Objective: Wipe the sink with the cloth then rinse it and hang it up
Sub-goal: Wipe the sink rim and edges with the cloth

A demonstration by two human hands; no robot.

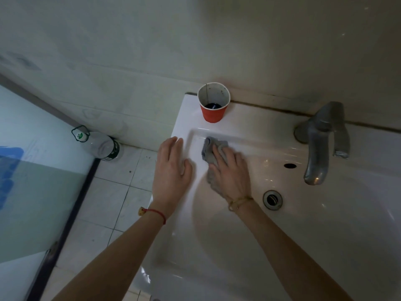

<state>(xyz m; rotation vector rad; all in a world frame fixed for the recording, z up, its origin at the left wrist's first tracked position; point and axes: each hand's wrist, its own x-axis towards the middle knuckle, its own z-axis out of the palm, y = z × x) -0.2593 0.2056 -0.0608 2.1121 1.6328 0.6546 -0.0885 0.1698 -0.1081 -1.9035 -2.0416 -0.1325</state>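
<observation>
A white ceramic sink (325, 224) fills the lower right of the head view, with a metal drain (272, 199) and an overflow hole (290, 165). A crumpled grey cloth (210, 148) lies on the basin's upper left slope. My right hand (232, 173) presses flat on the cloth, fingers spread over it. My left hand (171, 168) rests palm down on the sink's left rim, fingers apart, holding nothing. A grey metal tap (321, 140) stands at the back right, with no water running.
A red paper cup (213, 105) with dark liquid stands on the sink's back left ledge. A clear plastic bottle (98, 144) stands on the tiled floor by the wall. A glass panel (32, 181) with a dark frame lies at the left.
</observation>
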